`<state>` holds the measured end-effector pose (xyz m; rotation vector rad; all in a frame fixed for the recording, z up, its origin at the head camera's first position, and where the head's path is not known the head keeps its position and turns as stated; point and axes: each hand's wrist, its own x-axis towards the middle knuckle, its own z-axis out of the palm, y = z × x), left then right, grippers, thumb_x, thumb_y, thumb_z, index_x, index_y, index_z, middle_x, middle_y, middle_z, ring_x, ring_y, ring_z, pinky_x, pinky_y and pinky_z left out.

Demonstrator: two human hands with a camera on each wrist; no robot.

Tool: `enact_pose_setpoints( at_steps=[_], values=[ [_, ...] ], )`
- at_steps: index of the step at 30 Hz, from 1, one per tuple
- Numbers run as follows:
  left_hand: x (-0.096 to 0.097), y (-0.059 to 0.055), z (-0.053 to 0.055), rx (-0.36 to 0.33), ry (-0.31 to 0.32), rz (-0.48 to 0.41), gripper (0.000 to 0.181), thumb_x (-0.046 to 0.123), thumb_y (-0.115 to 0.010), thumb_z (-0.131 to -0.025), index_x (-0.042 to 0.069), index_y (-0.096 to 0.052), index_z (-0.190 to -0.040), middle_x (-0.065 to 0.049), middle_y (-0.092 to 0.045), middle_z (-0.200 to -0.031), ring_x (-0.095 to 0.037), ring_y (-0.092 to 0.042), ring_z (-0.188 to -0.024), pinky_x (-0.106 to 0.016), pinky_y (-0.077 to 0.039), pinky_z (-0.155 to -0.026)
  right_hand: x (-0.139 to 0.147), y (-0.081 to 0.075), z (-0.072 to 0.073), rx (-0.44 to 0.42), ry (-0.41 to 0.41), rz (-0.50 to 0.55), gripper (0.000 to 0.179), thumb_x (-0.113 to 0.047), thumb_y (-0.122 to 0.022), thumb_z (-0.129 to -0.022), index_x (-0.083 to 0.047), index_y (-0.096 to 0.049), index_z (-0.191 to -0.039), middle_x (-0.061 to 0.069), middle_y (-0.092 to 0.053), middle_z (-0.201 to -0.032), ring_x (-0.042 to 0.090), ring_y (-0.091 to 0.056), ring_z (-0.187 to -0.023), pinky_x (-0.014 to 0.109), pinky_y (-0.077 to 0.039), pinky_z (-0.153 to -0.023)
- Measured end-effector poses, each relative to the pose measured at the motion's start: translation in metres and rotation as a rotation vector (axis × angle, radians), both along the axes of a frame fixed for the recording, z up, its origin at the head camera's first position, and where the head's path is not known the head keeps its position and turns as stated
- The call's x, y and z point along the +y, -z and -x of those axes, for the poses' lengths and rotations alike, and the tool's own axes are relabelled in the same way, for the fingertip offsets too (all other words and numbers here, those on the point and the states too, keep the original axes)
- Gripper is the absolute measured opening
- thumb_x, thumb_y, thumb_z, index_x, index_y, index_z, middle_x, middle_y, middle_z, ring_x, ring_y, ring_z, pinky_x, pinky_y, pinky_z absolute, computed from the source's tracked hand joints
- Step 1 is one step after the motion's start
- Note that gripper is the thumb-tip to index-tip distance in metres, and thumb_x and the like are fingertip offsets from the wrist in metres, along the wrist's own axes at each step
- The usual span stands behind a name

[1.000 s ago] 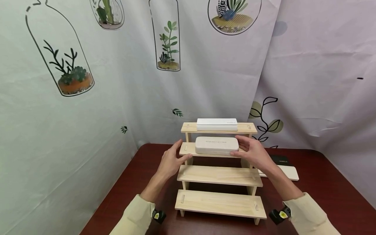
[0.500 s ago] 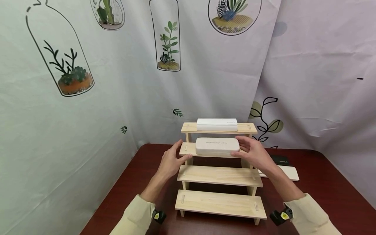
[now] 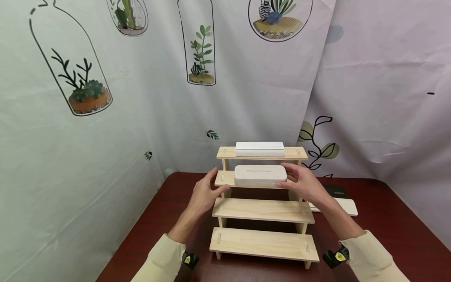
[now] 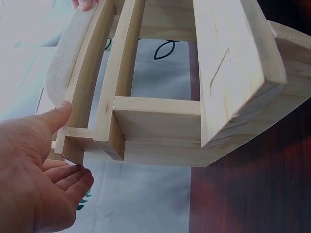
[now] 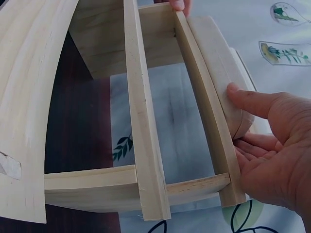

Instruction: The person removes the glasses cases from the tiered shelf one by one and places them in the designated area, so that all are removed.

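We see only slight view drift since earlier. On the wooden stand (image 3: 264, 243), the second-highest shelf (image 3: 224, 178) bears the white case (image 3: 260, 176), right end pinched steady by the right hand (image 3: 305, 183); the left hand (image 3: 204, 194), loosely spread, fingertips partly hidden, seemingly braces the shelf.

case (image 3: 260, 176): off-white | rack (image 3: 262, 210): pale wood-grain | tabletop (image 3: 394, 227): dark red-brown | backdrop (image 3: 246, 105): white, plant-printed
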<state>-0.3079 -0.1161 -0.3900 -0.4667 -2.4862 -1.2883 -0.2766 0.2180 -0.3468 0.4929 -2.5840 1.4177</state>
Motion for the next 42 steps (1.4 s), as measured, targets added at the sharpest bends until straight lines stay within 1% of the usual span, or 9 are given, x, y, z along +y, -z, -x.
enact_pose_setpoints(
  at_steps=[6, 15, 20, 25, 33, 42],
  values=[
    [0.001, 0.001, -0.002, 0.017, -0.010, -0.009, 0.084, 0.029, -0.086, -0.093, -0.001, -0.045, -0.159, -0.019, -0.051, -0.159, -0.035, -0.045, -0.149, -0.057, -0.042, -0.116, 0.000, 0.000, -0.002, -0.002, 0.004, 0.010, 0.079, -0.007, -0.082, -0.095, 0.013, -0.038, -0.157, 0.035, -0.047, -0.155, 0.050, -0.049, -0.142, 0.050, -0.048, -0.106],
    [0.002, 0.002, -0.002, 0.025, -0.015, -0.018, 0.083, 0.029, -0.086, -0.093, -0.001, -0.046, -0.159, -0.019, -0.051, -0.158, -0.035, -0.046, -0.149, -0.057, -0.040, -0.117, 0.001, 0.000, -0.002, 0.006, 0.009, 0.013, 0.079, -0.011, -0.083, -0.094, 0.012, -0.040, -0.157, 0.035, -0.048, -0.154, 0.049, -0.050, -0.140, 0.051, -0.049, -0.106],
    [0.001, 0.002, -0.004, 0.018, -0.014, -0.007, 0.082, 0.029, -0.085, -0.094, -0.001, -0.046, -0.159, -0.019, -0.051, -0.159, -0.035, -0.045, -0.149, -0.057, -0.041, -0.116, 0.002, 0.002, -0.003, 0.008, 0.014, 0.018, 0.079, -0.012, -0.084, -0.093, 0.011, -0.042, -0.156, 0.034, -0.050, -0.153, 0.048, -0.052, -0.139, 0.048, -0.051, -0.104],
    [0.001, 0.001, -0.003, 0.013, -0.016, 0.005, 0.082, 0.030, -0.084, -0.094, -0.001, -0.046, -0.159, -0.019, -0.051, -0.159, -0.035, -0.045, -0.149, -0.057, -0.041, -0.116, 0.002, 0.002, -0.005, 0.028, 0.011, 0.026, 0.079, -0.012, -0.085, -0.093, 0.012, -0.044, -0.155, 0.035, -0.051, -0.151, 0.048, -0.054, -0.137, 0.047, -0.052, -0.103],
    [0.002, 0.001, -0.004, 0.025, -0.022, 0.042, 0.080, 0.031, -0.083, -0.096, 0.001, -0.045, -0.160, -0.019, -0.054, -0.155, -0.035, -0.050, -0.144, -0.057, -0.046, -0.111, 0.005, 0.003, -0.005, 0.041, 0.011, 0.015, 0.079, -0.013, -0.085, -0.093, 0.013, -0.043, -0.154, 0.035, -0.050, -0.152, 0.048, -0.054, -0.137, 0.046, -0.052, -0.103],
    [0.002, 0.001, -0.005, 0.026, -0.031, 0.057, 0.079, 0.031, -0.082, -0.096, 0.001, -0.046, -0.159, -0.019, -0.056, -0.153, -0.035, -0.055, -0.140, -0.056, -0.049, -0.109, 0.008, 0.003, -0.014, 0.034, 0.036, 0.011, 0.078, -0.017, -0.085, -0.093, 0.011, -0.044, -0.155, 0.033, -0.049, -0.153, 0.048, -0.054, -0.138, 0.047, -0.053, -0.103]
  ],
)
